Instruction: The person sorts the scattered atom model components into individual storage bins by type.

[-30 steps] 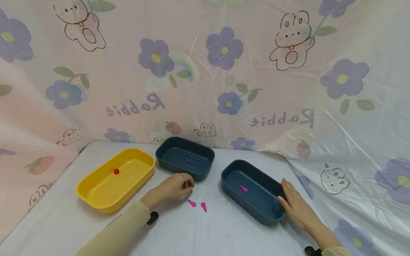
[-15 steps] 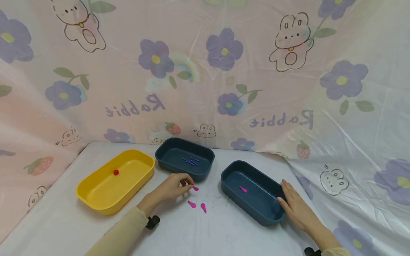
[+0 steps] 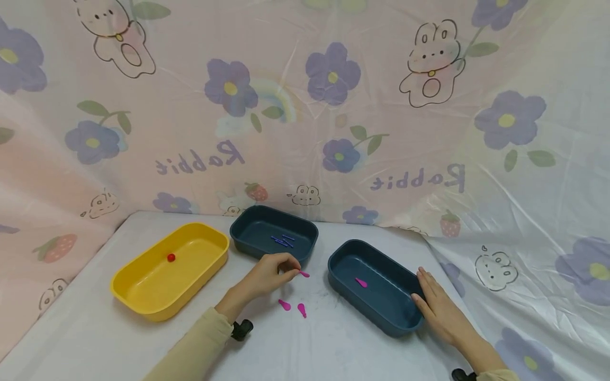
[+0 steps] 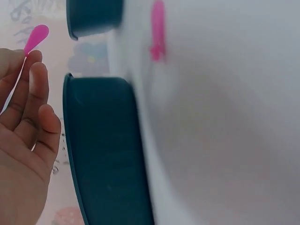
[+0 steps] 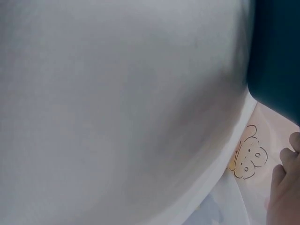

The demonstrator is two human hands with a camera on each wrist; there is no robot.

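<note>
In the head view my left hand (image 3: pixel 269 275) pinches a small pink teardrop-shaped piece (image 3: pixel 304 273) by its narrow end, just above the cloth. The left wrist view shows the rounded end of this held piece (image 4: pixel 39 36) sticking out past the fingertips. Two similar pink pieces (image 3: pixel 284 305) (image 3: pixel 302 310) lie on the cloth nearer to me. Another pink piece (image 3: pixel 361 282) lies inside the right dark blue tray (image 3: pixel 362 307). My right hand (image 3: pixel 440 309) rests with straight fingers against that tray's right rim.
A second dark blue tray (image 3: pixel 248 246) at the back holds several thin blue sticks (image 3: pixel 283 241). To the left stands a yellow tray (image 3: pixel 143 288) with a red ball (image 3: pixel 171 257) in it. A patterned curtain (image 3: pixel 286 132) hangs behind the white-covered table (image 3: pixel 333 349).
My left hand has lifted the pink teardrop-shaped piece slightly and moved to the right with it. The right hand has stayed at the tray's rim.
</note>
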